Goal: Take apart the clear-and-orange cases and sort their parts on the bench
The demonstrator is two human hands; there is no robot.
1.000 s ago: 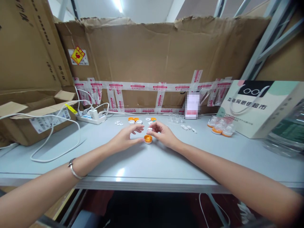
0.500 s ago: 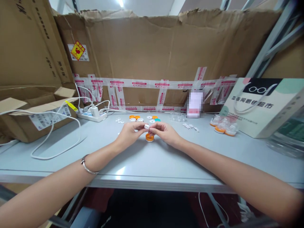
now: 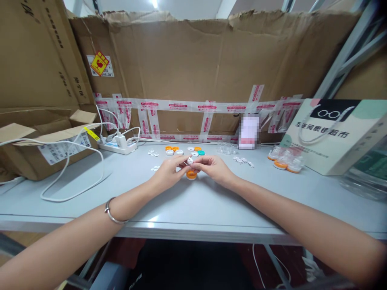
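Observation:
My left hand (image 3: 169,172) and my right hand (image 3: 213,167) meet over the middle of the grey table (image 3: 193,201). Between their fingertips they pinch a small white plastic piece (image 3: 190,161). Just below it an orange cap (image 3: 191,175) lies on the table, partly hidden by my fingers. A silver bracelet (image 3: 113,212) circles my left wrist. Behind my hands lie several orange, white and teal caps (image 3: 184,152) and small white bits (image 3: 152,153).
A white power strip (image 3: 116,146) with cables sits at the back left, next to an open cardboard box (image 3: 45,145). Clear cups with orange caps (image 3: 286,160) stand before a paper bag (image 3: 332,135) at right. Taped cardboard walls the back.
My left hand has come in from open beside the orange cap to pinching the white piece together with my right hand. The view has shifted slightly.

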